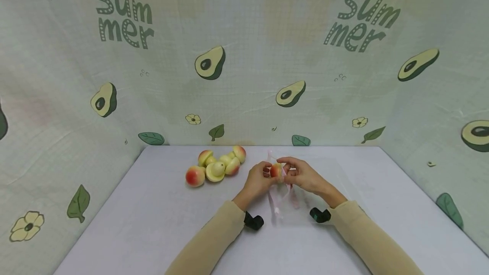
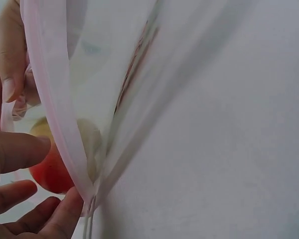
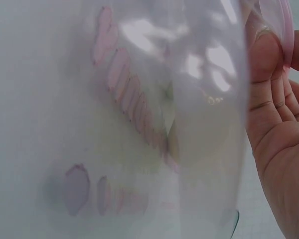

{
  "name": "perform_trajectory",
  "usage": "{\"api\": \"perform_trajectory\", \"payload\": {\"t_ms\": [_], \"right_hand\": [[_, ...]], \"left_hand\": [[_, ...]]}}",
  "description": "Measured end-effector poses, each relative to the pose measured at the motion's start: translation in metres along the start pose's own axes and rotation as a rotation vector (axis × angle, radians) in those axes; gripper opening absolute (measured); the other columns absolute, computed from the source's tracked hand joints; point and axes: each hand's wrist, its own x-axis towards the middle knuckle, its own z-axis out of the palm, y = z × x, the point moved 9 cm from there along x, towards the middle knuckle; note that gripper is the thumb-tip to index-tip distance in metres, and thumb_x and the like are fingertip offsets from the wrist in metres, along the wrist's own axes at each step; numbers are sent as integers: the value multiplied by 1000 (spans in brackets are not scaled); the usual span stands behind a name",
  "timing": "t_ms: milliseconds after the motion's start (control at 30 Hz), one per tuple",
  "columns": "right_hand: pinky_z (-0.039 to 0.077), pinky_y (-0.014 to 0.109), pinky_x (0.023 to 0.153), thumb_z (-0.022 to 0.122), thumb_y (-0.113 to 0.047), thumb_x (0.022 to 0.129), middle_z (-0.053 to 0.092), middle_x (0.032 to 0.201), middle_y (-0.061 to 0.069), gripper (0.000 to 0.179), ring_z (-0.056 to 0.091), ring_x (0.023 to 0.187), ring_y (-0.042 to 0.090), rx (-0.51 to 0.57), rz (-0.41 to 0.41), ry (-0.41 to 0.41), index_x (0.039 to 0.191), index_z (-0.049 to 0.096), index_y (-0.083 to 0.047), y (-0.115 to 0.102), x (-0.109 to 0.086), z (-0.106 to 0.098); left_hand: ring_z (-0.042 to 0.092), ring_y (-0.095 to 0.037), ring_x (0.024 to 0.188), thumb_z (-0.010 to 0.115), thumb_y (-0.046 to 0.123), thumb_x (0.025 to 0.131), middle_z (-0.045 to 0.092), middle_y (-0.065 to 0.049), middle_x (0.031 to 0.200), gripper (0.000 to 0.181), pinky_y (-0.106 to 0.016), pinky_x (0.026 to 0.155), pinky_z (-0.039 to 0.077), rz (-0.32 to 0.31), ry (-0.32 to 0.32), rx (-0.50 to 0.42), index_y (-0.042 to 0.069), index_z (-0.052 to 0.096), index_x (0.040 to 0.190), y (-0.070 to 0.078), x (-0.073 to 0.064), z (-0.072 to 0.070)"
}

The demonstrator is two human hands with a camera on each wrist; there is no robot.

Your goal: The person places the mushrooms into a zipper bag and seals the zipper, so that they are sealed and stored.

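Note:
Both hands meet over a clear plastic bag point(image 1: 280, 207) with a pink-edged mouth. My left hand point(image 1: 257, 180) holds a red-and-yellow toy peach point(image 1: 275, 169) at that mouth. In the left wrist view, the left thumb point(image 2: 22, 149) overlaps the peach point(image 2: 52, 172), while other fingers curve below it and one fingertip meets the pink edge point(image 2: 57, 114). My right hand point(image 1: 305, 176) pinches the bag's pink rim point(image 3: 288, 30) between thumb and finger. Pink print point(image 3: 132, 94) shows on the bag in the right wrist view. Bag film hides part of the peach.
Left of the hands, a cluster of toy peaches point(image 1: 195, 176) lies on the white table point(image 1: 153, 220), several of them split with pale yellow insides point(image 1: 218, 168). A cloth printed with avocados point(image 1: 210, 63) stands around the back and sides. Black wrist devices point(image 1: 254, 221) sit below both hands.

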Motion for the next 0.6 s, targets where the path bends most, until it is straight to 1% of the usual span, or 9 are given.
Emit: {"api": "perform_trajectory", "payload": {"t_ms": [133, 233, 367, 533, 600], "right_hand": [[49, 30, 55, 60, 9, 85, 49, 92, 17, 54, 54, 63, 15, -2, 6, -2, 136, 43, 4, 1, 0, 1], [50, 31, 56, 60, 9, 84, 49, 92, 17, 54, 54, 63, 15, -11, 9, 3, 136, 43, 4, 1, 0, 1], [51, 32, 56, 59, 9, 84, 50, 92, 17, 53, 54, 64, 17, -17, 7, 10, 135, 44, 3, 1, 0, 0], [52, 36, 56, 57, 10, 84, 50, 92, 17, 53, 54, 62, 18, -25, -19, 4, 135, 46, 2, 1, 0, 0], [52, 37, 56, 57, 10, 84, 51, 92, 17, 53, 53, 61, 17, -32, -27, 2, 135, 48, 2, 2, 0, 0]], "left_hand": [[63, -24, 95, 82, 32, 75, 62, -11, 106, 56, -27, 75, 52, 1, -17, 23, 4, 60, 118, 2, -5, -3], [62, -24, 96, 80, 28, 77, 62, -10, 108, 51, -27, 76, 52, 7, -38, 45, 5, 60, 118, 3, -10, -7], [62, -24, 98, 78, 19, 78, 63, -9, 110, 46, -30, 80, 52, 39, -68, 56, 4, 60, 118, 7, -17, -13], [62, -24, 99, 76, 18, 80, 63, -11, 109, 43, -36, 85, 51, 68, -93, 56, 4, 59, 117, 10, -25, -22], [62, -25, 99, 76, 17, 80, 63, -12, 109, 43, -36, 86, 51, 66, -102, 54, 3, 59, 117, 10, -28, -24]]}}
